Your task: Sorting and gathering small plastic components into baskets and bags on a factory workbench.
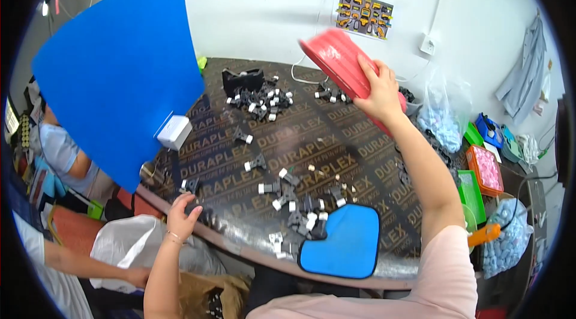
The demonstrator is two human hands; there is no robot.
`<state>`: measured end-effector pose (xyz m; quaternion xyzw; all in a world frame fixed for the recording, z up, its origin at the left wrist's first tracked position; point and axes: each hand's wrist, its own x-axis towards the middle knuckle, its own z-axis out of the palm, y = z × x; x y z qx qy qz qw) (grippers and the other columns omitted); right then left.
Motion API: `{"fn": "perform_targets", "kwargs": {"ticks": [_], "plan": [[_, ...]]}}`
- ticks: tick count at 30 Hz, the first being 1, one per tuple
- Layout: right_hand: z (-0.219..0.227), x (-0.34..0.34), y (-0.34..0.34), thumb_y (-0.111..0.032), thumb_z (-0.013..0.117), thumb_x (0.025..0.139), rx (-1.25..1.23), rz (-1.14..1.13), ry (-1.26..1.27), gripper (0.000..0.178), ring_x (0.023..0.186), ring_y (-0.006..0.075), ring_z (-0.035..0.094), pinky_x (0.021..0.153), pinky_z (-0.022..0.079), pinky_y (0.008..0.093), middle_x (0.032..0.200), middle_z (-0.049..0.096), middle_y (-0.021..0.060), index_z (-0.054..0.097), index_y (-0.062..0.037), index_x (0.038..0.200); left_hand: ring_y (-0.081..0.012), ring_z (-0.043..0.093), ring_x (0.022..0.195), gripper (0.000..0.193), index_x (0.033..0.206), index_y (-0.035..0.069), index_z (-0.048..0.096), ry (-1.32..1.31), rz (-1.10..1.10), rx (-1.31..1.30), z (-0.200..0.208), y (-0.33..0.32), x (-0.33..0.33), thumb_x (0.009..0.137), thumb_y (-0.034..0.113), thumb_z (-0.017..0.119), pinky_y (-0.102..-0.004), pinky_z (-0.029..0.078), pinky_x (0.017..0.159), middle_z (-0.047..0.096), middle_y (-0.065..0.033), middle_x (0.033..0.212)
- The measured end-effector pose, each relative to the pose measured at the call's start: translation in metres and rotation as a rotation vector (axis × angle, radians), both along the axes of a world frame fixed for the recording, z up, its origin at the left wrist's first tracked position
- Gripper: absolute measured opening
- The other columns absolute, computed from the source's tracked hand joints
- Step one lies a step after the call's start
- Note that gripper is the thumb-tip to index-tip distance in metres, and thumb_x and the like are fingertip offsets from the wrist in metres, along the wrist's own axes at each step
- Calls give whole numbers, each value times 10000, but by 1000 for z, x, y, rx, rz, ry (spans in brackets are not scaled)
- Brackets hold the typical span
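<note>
My right hand [383, 94] grips a red plastic bin [343, 61] by its side and holds it up, tilted, over the far right of the table. The inside of the bin faces away from me. At the left front edge my left hand [182, 216] has its fingers apart and nothing visible in them. Just beyond its fingertips lies a small black part with a white end [191, 185]. Loose black-and-white parts [294, 199] are scattered over the near middle of the table. Another pile [261, 102] lies at the back, beside a black holder [243, 81].
A blue mat [345, 244] lies at the near edge. On the left stands a tall blue panel [126, 67] with a white box [174, 132] against it. Green trays [471, 196], an orange tray [485, 169] and bags of blue pieces [507, 238] stand right. A co-worker's hand [139, 277] is lower left.
</note>
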<state>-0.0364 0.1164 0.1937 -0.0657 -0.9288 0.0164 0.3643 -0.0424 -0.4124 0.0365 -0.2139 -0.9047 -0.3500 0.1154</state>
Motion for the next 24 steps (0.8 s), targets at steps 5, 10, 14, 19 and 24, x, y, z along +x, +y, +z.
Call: {"fn": "perform_targets", "kwargs": {"ticks": [5, 10, 14, 19, 24], "plan": [[-49, -84, 52, -234, 747, 548, 82, -143, -226, 874, 1198, 364, 389, 968, 331, 509, 1305, 399, 186, 413, -289, 1354, -341, 218, 1364, 687, 1365, 74, 377, -103, 361, -382, -36, 15, -84, 835, 468, 567, -477, 151, 1100, 298, -173, 1452], [-89, -148, 58, -239, 766, 553, 186, -107, -270, 885, 1207, 374, 376, 970, 315, 521, 1310, 396, 191, 403, -282, 1359, -347, 264, 1352, 538, 1325, 34, 422, -62, 164, -241, -63, 66, -116, 867, 278, 562, -452, 206, 1093, 347, -182, 1422], [-85, -141, 34, -212, 752, 527, 230, -45, -409, 907, 1226, 383, 347, 994, 306, 502, 1338, 362, 191, 407, -258, 1365, -354, 277, 1345, 466, 1296, 31, 453, -50, -261, 41, -36, 123, -147, 855, 151, 545, -423, 217, 1100, 386, -180, 1397], [-27, -134, -4, -198, 725, 530, 116, 228, -330, 851, 1183, 368, 406, 981, 335, 475, 1313, 388, 196, 459, -214, 1338, -359, 352, 1283, 417, 1182, 71, 567, 178, 34, -54, -46, 131, -316, 884, 363, 545, -446, 282, 1050, 450, -159, 1342], [-50, -240, -27, -223, 709, 565, 287, 141, -281, 820, 1196, 370, 400, 985, 329, 476, 1288, 430, 208, 450, -232, 1342, -314, 203, 1371, 622, 1328, 211, 463, -109, 232, -259, -58, 191, -395, 844, 602, 449, -538, 193, 1066, 303, -71, 1465]]}}
